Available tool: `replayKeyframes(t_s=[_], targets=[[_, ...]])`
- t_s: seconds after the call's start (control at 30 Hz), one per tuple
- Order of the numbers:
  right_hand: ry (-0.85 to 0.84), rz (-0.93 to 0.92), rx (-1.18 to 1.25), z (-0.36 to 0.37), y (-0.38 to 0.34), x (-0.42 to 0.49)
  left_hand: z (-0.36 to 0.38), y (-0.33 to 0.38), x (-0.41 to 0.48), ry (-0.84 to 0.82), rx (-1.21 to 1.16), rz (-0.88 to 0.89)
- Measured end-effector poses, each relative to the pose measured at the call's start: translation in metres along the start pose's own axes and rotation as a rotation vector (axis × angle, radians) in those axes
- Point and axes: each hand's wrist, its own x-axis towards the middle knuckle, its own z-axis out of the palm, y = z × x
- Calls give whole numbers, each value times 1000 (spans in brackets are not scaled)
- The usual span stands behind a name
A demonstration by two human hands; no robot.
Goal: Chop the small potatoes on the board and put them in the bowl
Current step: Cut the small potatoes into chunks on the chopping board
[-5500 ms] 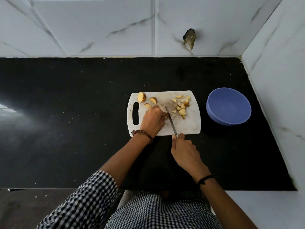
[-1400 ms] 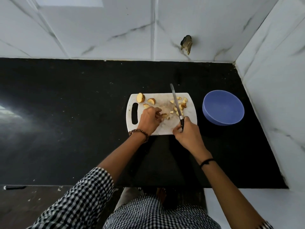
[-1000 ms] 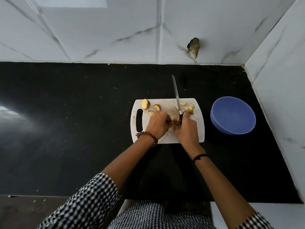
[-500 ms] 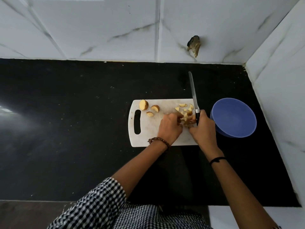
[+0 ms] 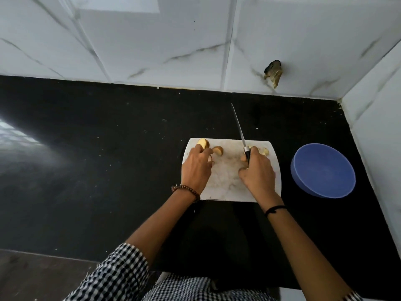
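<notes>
Your right hand [image 5: 257, 173] is wrapped round the handle of the knife [image 5: 240, 135], with the blade pointing toward the top of the frame, over the white board [image 5: 225, 183]. Chopped pieces [image 5: 264, 151] lie at the board's upper right. Your left hand [image 5: 196, 169] reaches the potato halves [image 5: 218, 150] at its upper left with fingers bent; I cannot tell whether it grips one. The blue bowl [image 5: 323, 170] sits right of the board on the black surface [image 5: 108, 159].
</notes>
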Motion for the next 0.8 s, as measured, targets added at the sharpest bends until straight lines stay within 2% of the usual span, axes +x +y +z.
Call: replayKeyframes(t_s=[0.3,0.47,0.6,0.8], targets=[[-124,-68,175,16,-27,3,3,-9,5,-15,-63,-55],[-125,-46,300,19,-32,-3,-1,-6,0,-20,-287,-67],[-110,15,400,18,-22,-8,-5,7,-10,-120,-557,-142],[-115,54,439,14,0,-13,0,8,-17,-306,-640,-254]])
